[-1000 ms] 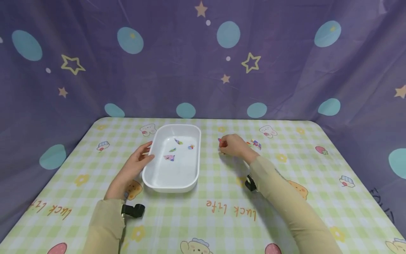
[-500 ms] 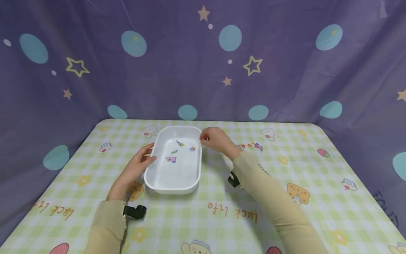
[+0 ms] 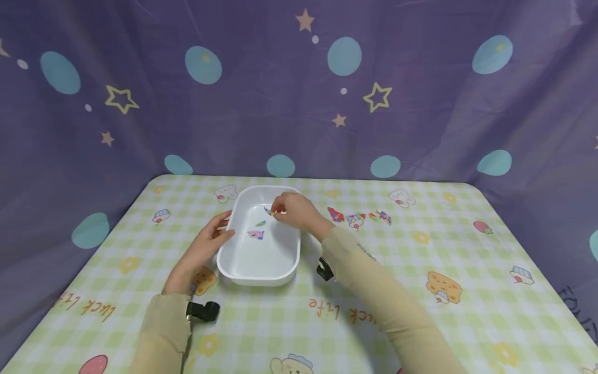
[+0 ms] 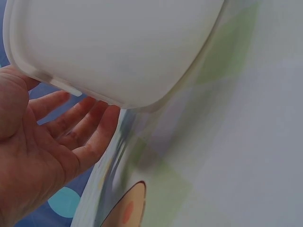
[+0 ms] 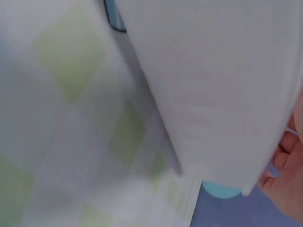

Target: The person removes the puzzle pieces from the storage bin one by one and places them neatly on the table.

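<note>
My left hand [image 3: 205,244] rests against the left side of a white plastic tray [image 3: 259,267]. In the left wrist view its thumb is at the tray's rim and the spread fingers touch the outer wall. Inside the tray lie small colourful flat pieces: a pink piece [image 3: 256,235], a green piece [image 3: 260,223] and a green-purple piece [image 3: 268,211]. My right hand [image 3: 299,213] reaches over the tray's right rim, fingers bent, fingertips at the green-purple piece. Whether they pinch it is unclear. In the right wrist view, the tray wall hides part of that hand [image 5: 286,184].
On the checked tablecloth [image 3: 402,249], right of the tray, a red piece [image 3: 335,214] and several other colourful pieces [image 3: 384,217] lie in a loose row. A purple patterned curtain [image 3: 303,104] hangs behind the table. Each wrist wears a small black camera [image 3: 204,311].
The right hand has moved left from the table over the tray, uncovering the red piece on the cloth. A small piece at the tray's right is now hidden. The left hand stays put.
</note>
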### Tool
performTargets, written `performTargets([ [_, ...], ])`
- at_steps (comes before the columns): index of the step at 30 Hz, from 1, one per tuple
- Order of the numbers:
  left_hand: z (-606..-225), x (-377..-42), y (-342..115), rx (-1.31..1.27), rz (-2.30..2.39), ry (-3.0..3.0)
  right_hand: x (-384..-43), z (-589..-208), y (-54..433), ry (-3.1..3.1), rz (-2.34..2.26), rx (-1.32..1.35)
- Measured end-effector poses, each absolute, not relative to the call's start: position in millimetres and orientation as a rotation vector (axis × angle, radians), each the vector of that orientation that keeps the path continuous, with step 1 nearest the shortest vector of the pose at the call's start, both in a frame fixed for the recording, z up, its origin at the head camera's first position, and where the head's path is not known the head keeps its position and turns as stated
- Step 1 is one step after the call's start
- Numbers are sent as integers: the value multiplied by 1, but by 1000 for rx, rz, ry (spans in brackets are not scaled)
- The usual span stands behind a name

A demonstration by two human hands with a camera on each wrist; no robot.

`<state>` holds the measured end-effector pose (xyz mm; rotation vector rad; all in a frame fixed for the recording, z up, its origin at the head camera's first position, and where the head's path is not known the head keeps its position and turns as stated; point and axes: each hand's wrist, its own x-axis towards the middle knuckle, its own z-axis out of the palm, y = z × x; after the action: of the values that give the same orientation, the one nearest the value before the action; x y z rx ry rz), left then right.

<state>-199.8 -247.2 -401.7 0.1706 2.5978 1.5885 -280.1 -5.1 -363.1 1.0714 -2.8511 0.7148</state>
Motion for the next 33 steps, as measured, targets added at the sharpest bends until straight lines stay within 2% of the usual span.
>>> performTargets([
  [9,-403,-201,-246,139,1575,2604,-278,-372,-27,-2919,556,1167],
  [33,-400,-199,-245,144,1597,2581,-280,-387,-54,-3128,309,1160],
])
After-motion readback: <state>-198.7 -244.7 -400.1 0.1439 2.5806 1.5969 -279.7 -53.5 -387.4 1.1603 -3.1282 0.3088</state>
